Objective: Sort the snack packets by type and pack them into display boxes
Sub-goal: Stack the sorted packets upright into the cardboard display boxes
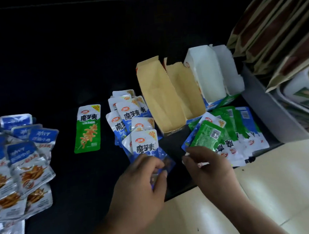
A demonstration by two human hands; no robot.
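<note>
My left hand [144,173] grips the lower end of a blue-and-white packet [145,144] at the near end of a fanned pile of blue packets [126,113]. My right hand [204,162] rests, fingers curled, on the near edge of a mixed heap of green and blue packets [228,134]; a green packet [207,135] lies back-up just above its fingers. A single green packet [88,128] lies alone to the left. Two open display boxes stand behind: a brown-lined one [159,97] and a white-lined one [210,74].
A big pile of blue-and-silver fish-snack packets [21,159] covers the left of the black table [58,68]. Brown paper bags [274,30] and stacked goods fill a grey shelf at the right. Pale floor tiles [261,191] show below the table's edge.
</note>
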